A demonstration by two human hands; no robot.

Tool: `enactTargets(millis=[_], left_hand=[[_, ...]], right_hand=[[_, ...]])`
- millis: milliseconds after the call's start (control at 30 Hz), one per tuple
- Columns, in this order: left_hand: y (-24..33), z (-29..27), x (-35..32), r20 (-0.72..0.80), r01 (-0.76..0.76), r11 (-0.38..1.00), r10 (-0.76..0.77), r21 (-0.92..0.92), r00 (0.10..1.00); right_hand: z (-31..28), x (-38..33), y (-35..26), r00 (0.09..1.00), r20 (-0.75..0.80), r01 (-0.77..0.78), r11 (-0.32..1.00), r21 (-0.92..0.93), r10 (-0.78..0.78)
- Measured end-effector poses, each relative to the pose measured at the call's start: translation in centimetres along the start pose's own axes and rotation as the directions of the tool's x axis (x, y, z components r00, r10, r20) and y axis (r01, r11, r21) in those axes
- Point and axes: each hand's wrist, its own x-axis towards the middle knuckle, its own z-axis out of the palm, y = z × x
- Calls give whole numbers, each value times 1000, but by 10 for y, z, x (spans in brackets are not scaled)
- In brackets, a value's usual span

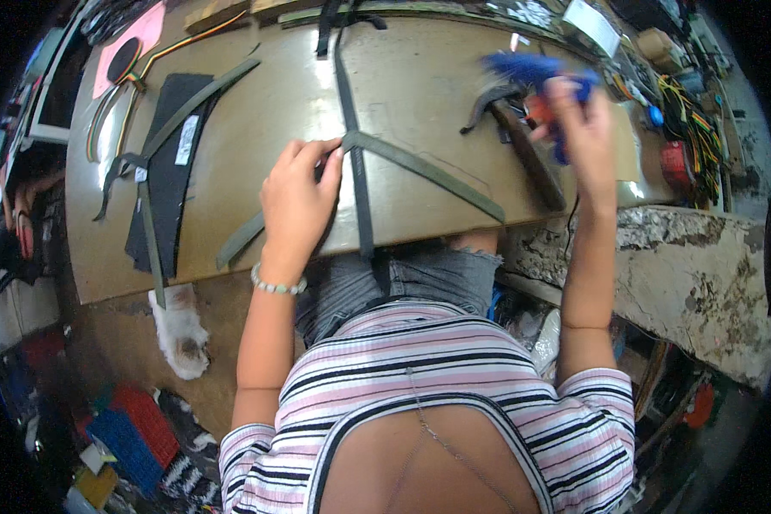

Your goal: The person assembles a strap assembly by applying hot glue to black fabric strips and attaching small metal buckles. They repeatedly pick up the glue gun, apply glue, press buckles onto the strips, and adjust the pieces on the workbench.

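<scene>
Good work here likely meant keeping olive webbing straps (428,176) flat and their joint (351,141) steady, with force kept clear of fingers. Straps lay near middle of worktable (283,86). Left hand (300,193) pinched joint between thumb and forefinger. Right hand (578,128), curled, grasped blurred blue item (531,67), kind unclear, near hammer (531,158).

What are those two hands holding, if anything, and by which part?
The left hand pinches the green strap at its bend, by the dark strap. The right hand holds a blue thing, too blurred to tell by which part.
</scene>
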Motion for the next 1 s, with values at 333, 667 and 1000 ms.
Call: enactTargets(millis=[333,667,1000], left_hand=[[7,-2,-22,37,26,999,-25,-19,999],[-1,-4,-25,-126,25,947,-69,-321,990],[13,-20,-35,-218,-8,910,-91,-414,972]], right_hand=[[-83,-55,28,785,-618,-605,264,-751,40],[57,-40,49,988,-97,-41,405,-913,-119],[40,-48,35,995,18,70,547,-834,-101]])
